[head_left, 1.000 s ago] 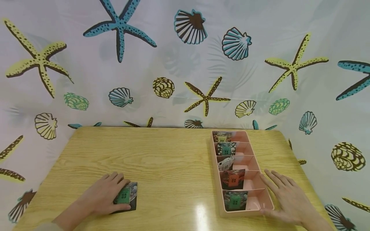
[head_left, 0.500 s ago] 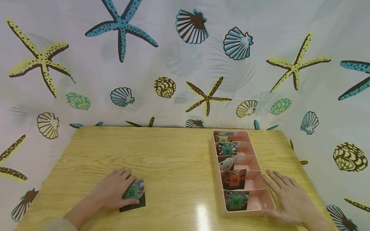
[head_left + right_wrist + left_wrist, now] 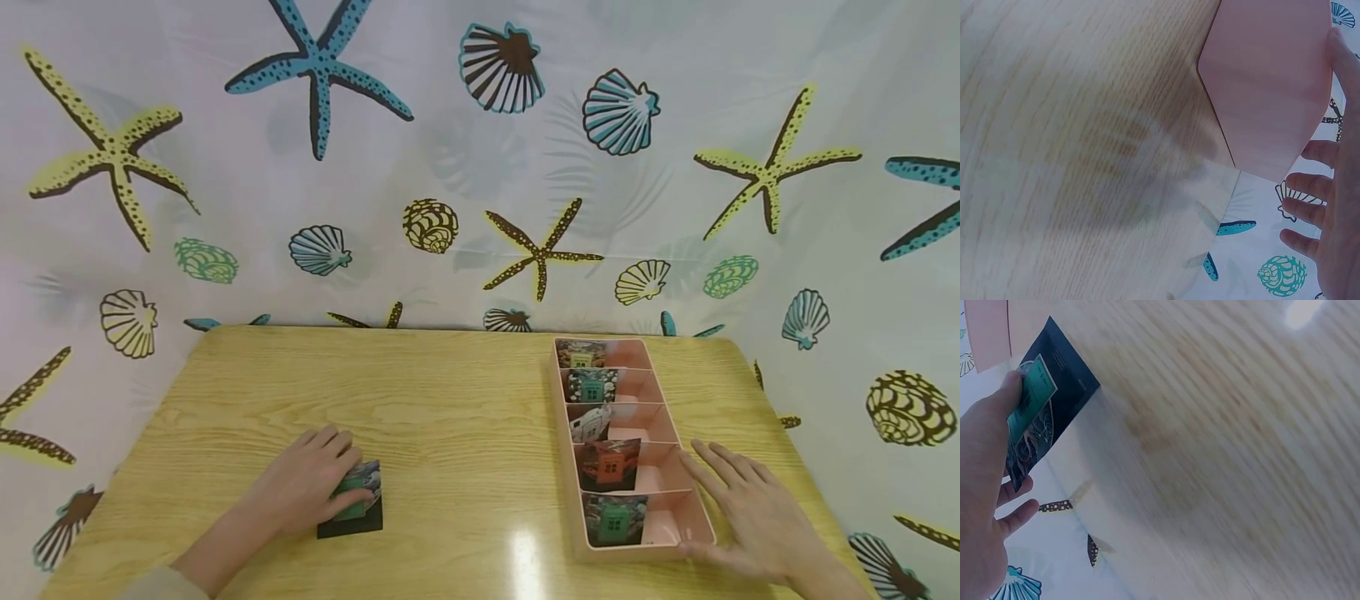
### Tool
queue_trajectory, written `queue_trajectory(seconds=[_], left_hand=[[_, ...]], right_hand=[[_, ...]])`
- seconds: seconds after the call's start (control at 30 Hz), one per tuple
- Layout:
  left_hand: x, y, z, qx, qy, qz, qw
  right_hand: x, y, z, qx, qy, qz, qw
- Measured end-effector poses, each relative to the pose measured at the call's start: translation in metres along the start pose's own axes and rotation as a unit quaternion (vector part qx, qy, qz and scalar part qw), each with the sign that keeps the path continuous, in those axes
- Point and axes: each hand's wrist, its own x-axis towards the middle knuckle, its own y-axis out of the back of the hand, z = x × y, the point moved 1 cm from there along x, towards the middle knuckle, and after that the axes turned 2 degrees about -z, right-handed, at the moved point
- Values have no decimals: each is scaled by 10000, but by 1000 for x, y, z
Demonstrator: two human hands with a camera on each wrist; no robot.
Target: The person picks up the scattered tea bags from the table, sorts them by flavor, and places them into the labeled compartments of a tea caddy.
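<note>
My left hand pinches a dark square sachet with a green label, thumb on its front. In the left wrist view the sachet appears tilted, lifted off the wood at least in part. A pink box with several compartments in a row stands to the right. One sachet leans in each compartment; the nearest sachet has a green label and the one behind it, a sachet, a red label. My right hand lies along the box's right side, fingers spread and extended, thumb at the near right corner.
Beneath everything is a light wooden table with rounded far corners. A white curtain printed with starfish and shells hangs behind it and at both sides. Bright glare shows on the wood left of the box's near end.
My left hand has moved right and slightly away from me, bringing the sachet with it. The right hand and the pink box have stayed put.
</note>
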Motion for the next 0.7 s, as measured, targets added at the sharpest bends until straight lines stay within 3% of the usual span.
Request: queue_trajectory(seconds=[0.27,0.5,0.7], left_hand=[[8,9,11,83,-60,205,9997],[19,12,24,-92,114,12,9999],[32,11,39,-354,71,64,9993]], right_hand=[[1,1,0,26,-7,7,10000],[0,1,-1,19,-43,-35,10000],[1,2,0,-35,7,-5,10000]])
